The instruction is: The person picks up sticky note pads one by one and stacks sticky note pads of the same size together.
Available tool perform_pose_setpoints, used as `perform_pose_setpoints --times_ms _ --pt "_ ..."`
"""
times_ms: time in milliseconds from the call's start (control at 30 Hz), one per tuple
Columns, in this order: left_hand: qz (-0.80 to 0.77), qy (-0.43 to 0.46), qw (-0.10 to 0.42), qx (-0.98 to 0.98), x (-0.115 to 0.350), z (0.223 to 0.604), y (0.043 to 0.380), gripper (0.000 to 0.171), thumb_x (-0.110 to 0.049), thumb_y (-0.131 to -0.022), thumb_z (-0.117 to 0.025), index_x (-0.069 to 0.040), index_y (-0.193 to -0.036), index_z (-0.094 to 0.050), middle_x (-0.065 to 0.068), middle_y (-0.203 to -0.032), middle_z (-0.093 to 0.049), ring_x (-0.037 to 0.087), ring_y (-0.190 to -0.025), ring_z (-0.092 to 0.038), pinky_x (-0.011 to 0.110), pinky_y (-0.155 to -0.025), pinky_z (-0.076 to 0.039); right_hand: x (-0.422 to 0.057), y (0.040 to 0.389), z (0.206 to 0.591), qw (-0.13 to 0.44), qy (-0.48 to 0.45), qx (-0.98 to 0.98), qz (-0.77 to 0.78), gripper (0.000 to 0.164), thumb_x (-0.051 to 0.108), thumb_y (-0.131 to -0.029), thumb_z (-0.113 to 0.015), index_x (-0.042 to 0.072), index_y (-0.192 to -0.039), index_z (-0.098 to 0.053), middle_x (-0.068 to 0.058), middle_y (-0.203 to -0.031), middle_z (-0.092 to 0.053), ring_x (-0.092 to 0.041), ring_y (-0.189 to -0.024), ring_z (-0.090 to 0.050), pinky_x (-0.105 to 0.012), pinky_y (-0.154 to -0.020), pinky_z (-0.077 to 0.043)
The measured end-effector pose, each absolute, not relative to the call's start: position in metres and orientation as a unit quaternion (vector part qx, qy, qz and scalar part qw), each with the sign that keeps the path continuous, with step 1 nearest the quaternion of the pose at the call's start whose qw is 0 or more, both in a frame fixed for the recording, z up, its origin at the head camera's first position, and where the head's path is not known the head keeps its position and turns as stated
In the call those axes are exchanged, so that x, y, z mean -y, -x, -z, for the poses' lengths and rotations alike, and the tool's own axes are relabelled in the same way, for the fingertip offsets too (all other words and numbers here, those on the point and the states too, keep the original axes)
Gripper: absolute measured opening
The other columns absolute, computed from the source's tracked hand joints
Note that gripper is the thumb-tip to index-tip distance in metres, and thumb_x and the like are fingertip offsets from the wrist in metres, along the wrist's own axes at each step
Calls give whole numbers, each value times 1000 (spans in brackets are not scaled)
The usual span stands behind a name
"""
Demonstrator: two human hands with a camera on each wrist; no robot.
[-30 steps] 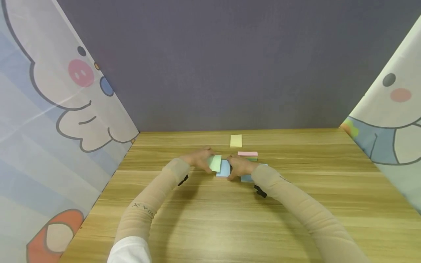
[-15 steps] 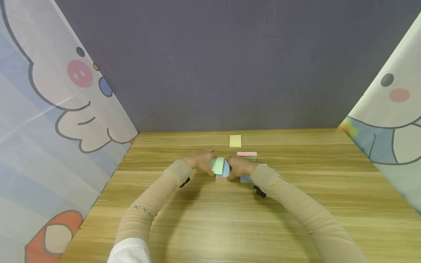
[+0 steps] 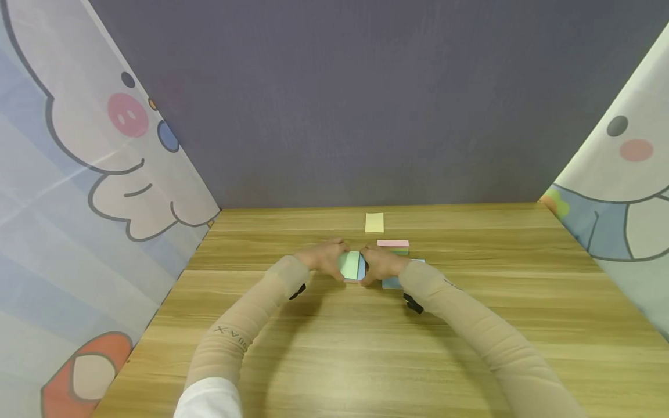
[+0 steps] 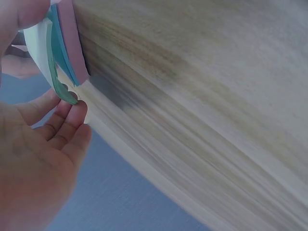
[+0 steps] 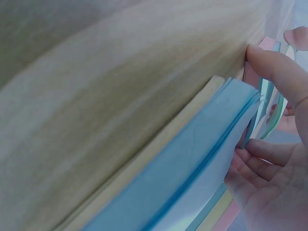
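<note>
My left hand [image 3: 328, 256] pinches a light green sticky-note pad [image 3: 349, 264] between thumb and fingers. That pad lies over most of a blue sticky-note pad [image 3: 362, 269], leaving a strip of blue at the right. In the left wrist view the green pad bows away from the blue one, and a pink pad [image 4: 73, 43] sits beneath both, against the wood. My right hand [image 3: 381, 264] grips the right side of this pink and blue stack, thumb at the near edge and fingers at the far edge. Its palm hides part of the stack.
Just right of my right hand lies another stack, a blue pad [image 5: 192, 139] over a cream one [image 5: 139, 166], partly under the wrist. Behind it stands a pink-topped multicoloured stack [image 3: 393, 244]. A yellow pad [image 3: 374, 223] lies further back, near the grey wall [image 3: 334, 116].
My left hand has moved right with the green pad, which now covers more of the blue pad and sits straighter. My right hand has stayed in place on the stack.
</note>
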State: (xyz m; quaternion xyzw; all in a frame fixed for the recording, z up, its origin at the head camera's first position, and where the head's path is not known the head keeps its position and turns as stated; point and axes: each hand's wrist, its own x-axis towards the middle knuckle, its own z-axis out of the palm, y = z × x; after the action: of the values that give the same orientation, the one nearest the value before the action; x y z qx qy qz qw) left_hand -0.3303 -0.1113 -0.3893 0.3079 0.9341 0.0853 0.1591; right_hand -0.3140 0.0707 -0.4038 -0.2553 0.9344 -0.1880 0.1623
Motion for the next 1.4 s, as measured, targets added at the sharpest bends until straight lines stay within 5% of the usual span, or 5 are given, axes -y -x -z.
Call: perform_pose_setpoints --times_ms 1400 --pt "-147 -297 171 -928 119 406 332 81 -29 -61 -82 -5 -129 -45 4 -123 -41 17 -99 -47 29 -83 -45 -72 314 405 165 254 -934 191 67 29 -67 -80 4 -121 -49 -5 -109 -50 -17 -88 -49 -31 -76 -47"
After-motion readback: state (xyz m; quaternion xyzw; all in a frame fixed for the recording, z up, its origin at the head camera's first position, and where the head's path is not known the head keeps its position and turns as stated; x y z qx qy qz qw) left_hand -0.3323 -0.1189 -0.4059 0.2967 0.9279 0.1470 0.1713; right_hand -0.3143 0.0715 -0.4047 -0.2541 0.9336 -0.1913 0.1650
